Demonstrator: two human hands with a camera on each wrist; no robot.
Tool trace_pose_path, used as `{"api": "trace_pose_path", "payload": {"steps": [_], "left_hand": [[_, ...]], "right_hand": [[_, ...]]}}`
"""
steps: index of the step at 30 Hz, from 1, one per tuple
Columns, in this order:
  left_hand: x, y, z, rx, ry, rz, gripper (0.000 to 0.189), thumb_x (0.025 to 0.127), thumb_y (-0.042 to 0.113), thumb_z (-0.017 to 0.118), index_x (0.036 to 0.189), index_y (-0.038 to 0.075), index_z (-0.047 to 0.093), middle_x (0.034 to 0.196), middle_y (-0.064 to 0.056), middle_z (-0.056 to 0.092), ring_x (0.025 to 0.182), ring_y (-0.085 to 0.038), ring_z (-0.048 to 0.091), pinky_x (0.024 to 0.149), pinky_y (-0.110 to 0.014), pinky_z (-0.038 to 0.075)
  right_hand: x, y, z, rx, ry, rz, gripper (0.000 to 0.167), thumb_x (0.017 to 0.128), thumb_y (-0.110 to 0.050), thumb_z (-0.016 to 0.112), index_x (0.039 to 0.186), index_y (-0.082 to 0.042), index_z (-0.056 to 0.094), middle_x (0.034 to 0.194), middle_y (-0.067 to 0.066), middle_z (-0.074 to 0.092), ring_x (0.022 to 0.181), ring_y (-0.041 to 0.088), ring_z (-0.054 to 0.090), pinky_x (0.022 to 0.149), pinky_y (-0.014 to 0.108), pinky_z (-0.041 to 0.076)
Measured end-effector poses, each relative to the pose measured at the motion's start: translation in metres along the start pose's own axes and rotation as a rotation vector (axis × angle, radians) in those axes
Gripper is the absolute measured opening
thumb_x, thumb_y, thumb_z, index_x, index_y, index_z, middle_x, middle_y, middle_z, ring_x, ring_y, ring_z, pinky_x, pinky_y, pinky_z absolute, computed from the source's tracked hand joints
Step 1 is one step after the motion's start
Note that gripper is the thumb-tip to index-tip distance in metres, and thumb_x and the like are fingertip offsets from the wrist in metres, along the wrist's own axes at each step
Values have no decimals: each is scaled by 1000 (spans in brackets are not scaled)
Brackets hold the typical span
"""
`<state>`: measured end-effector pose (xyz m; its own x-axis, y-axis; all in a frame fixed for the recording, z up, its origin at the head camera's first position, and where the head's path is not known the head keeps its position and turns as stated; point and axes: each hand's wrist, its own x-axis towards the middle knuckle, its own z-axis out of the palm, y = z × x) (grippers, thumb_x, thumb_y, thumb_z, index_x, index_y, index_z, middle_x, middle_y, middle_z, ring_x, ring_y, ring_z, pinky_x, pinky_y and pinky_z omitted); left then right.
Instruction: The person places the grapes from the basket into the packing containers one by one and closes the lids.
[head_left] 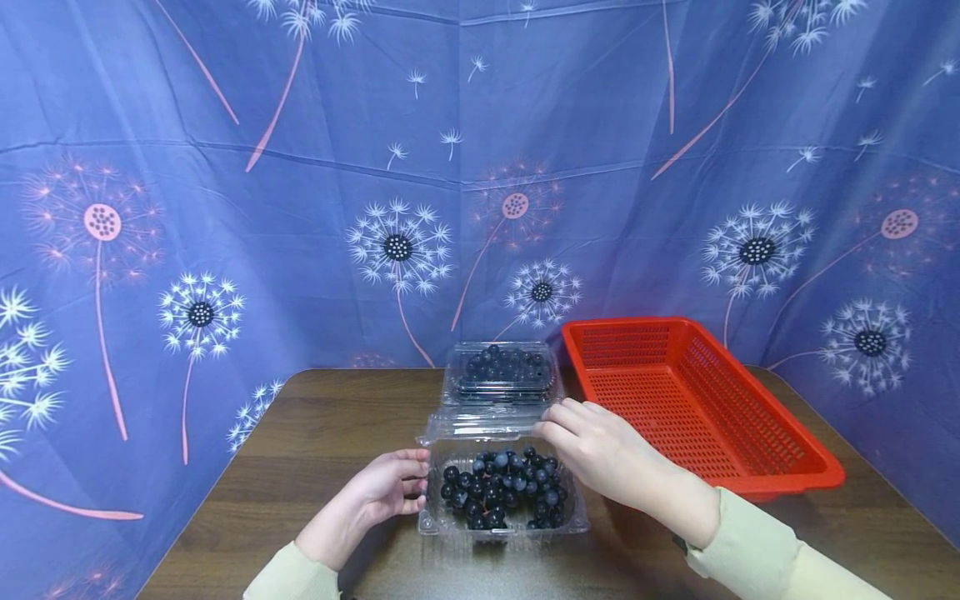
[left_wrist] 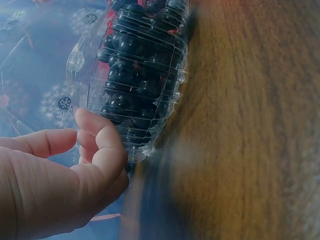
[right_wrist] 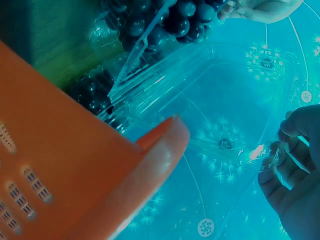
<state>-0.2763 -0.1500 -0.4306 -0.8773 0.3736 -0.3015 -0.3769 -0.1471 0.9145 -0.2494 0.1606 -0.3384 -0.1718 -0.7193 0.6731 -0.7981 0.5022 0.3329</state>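
A clear plastic clamshell box [head_left: 429,523] stands at the front middle of the table, holding a bunch of dark grapes [head_left: 501,486]. Its hinged lid [right_wrist: 215,100] is raised at the back. With its fingertips, my right hand [head_left: 596,446] pinches the lid's right corner; the right wrist view shows this hold too. On the left, my left hand [head_left: 388,490] has its loosely bent fingers against the box's side wall. In the left wrist view the left thumb stands apart from the fingers [left_wrist: 107,145], and grapes show through the ribbed plastic.
Behind stands a second clear box [head_left: 504,385] with dark grapes in it. To the right lies a red perforated plastic basket [head_left: 667,392], close to my right forearm. The brown wooden table [head_left: 300,450] meets a blue dandelion-print cloth [head_left: 300,208] at the back.
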Motion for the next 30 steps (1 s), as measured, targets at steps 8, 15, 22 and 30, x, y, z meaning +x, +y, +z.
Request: {"api": "trace_pose_path", "payload": {"steps": [8,15,22,30], "left_hand": [[1,1,0,-10,4,0,16,88,3,48,104,5,45,80,1,49,69,-8,49,63,-24,48],[3,1,-1,-14,12,-2,15,88,3,49,102,9,45,79,1,49,69,-8,49,63,-24,48],[2,1,-1,-30,10,-1,17,88,5,52,103,8,45,77,2,49,68,-8,50,63,-24,48],[1,3,-1,-31,-1,-1,17,90,10,53,106,9,48,82,0,51,71,-8,49,64,-24,48]], "right_hand": [[-5,-6,2,16,17,4,31,99,-15,35,94,-12,65,85,-6,57,74,12,55,59,26,46],[-10,-10,4,19,14,10,33,92,-10,33,93,-13,65,86,-5,58,76,11,55,60,25,46],[-13,-15,5,39,29,5,29,92,-9,36,92,-11,65,85,-5,56,73,12,53,59,25,46],[-17,-20,7,60,37,3,29,92,-8,36,91,-12,64,85,-6,57,73,11,53,60,23,46]]}}
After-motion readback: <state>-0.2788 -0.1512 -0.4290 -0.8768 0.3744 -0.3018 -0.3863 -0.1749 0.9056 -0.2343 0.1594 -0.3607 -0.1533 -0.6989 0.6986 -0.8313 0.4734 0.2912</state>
